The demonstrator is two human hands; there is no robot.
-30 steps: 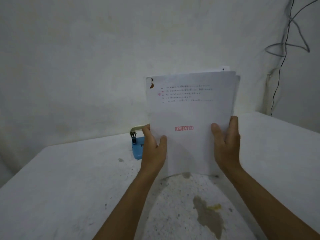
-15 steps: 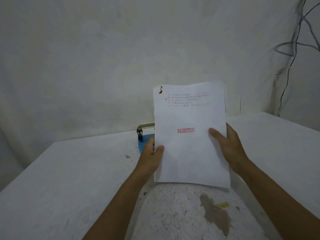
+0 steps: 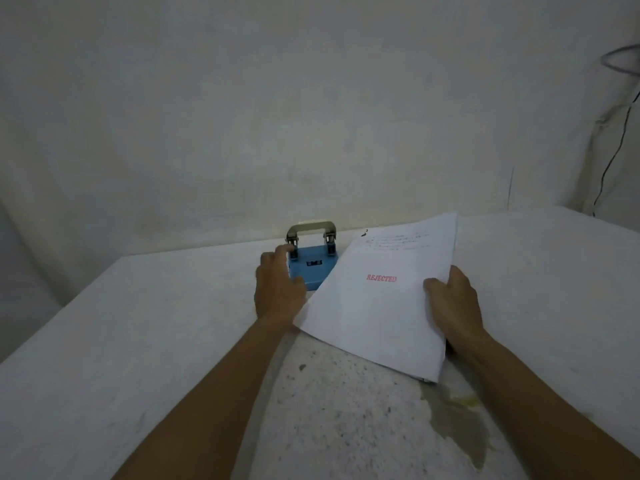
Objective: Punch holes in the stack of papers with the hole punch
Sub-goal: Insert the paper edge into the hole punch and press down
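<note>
**Papers in the right hand, left hand at the punch**

Head view: the stack of papers (image 3: 377, 296) sits just right of the frame's centre, tilted so its top edge points toward the upper right. Its top sheet carries a red "REJECTED" stamp (image 3: 381, 278) near the middle and a few lines of small print near the top edge, too blurred to read. The right hand (image 3: 453, 306) holds the stack at its right edge, thumb pressed on the top sheet and the fingers tucked behind or under the pile, so the grip is closed on the paper. The lower corner of the stack lies close over the table (image 3: 104, 341); whether it touches cannot be told.

The hole punch (image 3: 311, 268) stands at centre frame near the table's far edge, close to the wall (image 3: 242, 116). It has a blue base and a pale metal lever arched over the top. The stack's left edge overlaps the punch's right side in the picture. The left hand (image 3: 277, 289) is at the punch's left side, fingers loosely spread, the fingertips (image 3: 285, 249) up by the left post and the thumb against the front of the blue base; it does not clasp it.

A rough, speckled worn patch (image 3: 346, 427) with a grey-brown stain (image 3: 460, 431) fills the lower centre of the table. A dark cable (image 3: 620, 147) hangs at the upper right.
</note>
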